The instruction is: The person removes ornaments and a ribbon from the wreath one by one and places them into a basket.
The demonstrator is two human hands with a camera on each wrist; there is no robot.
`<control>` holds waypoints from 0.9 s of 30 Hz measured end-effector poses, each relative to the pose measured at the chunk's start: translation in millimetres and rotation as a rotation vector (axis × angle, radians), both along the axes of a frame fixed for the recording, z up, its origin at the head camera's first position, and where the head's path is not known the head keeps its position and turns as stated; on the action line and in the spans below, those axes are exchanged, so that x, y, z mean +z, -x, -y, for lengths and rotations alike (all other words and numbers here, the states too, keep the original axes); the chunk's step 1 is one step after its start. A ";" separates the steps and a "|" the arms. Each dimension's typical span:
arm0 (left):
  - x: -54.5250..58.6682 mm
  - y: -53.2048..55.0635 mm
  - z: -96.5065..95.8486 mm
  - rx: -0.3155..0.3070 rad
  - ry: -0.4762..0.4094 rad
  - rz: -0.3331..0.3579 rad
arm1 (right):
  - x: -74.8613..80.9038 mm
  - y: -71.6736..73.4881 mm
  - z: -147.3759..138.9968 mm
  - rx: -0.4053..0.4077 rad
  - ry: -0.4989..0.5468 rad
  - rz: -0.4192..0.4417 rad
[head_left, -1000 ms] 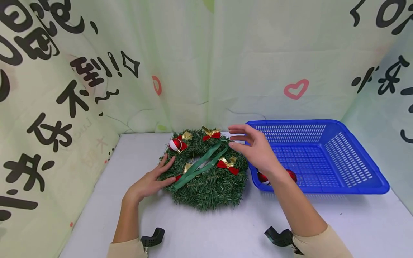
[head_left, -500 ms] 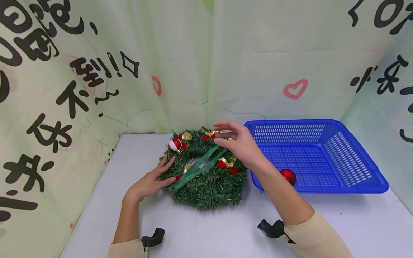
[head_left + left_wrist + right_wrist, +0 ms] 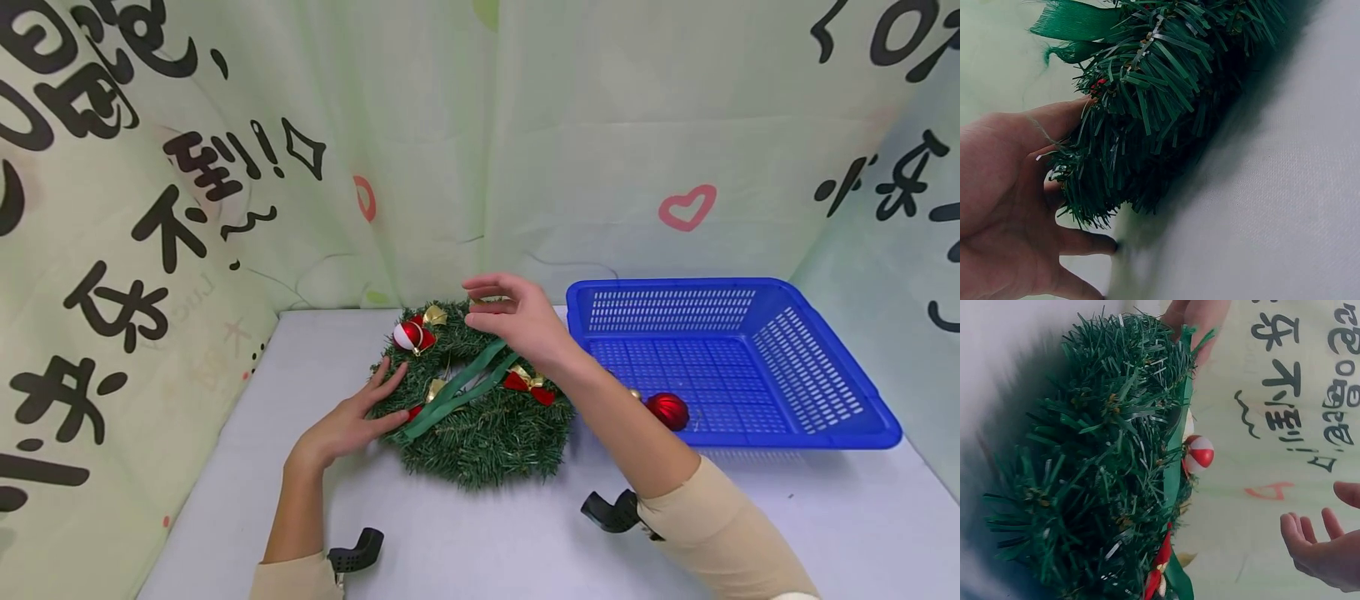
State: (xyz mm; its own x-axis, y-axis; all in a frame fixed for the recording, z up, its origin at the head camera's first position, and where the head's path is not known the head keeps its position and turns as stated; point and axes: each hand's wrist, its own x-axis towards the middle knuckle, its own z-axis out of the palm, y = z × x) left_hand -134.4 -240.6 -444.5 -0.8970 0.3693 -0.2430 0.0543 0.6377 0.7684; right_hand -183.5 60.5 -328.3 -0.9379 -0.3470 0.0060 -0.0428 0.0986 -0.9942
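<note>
1 wreath (image 3: 487,450) flat, ribbon (image 3: 452,407) diag.

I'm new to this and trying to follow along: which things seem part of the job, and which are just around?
Seemingly part of the job:
green wreath, touched by the left fingers
green ribbon, red-and-gold bows and red-and-white ball on it
perhaps the blue basket and red ball inside

Apparently just around:
printed curtain
black wrist gadgets

Pale green curtain (image 3: 585,125) hanging behind, left panel (image 3: 150,450) and right panel (image 3: 885,300) of similar fabric at the sides, bold black characters (image 3: 169,233), a pinkish-red heart outline (image 3: 690,227), white tabletop (image 3: 465,550), apparently cloth-covered, reaching the back curtain, soft even light
</note>
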 end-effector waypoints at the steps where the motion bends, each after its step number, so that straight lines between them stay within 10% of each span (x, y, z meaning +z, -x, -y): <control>1: 0.0 0.1 0.0 0.000 0.000 0.000 | 0.7 0.8 2.2 0.004 0.000 -0.001; 27: -3.1 3.2 1.8 -0.003 0.025 -0.015 | -14.7 36.3 47.9 0.115 -0.087 0.075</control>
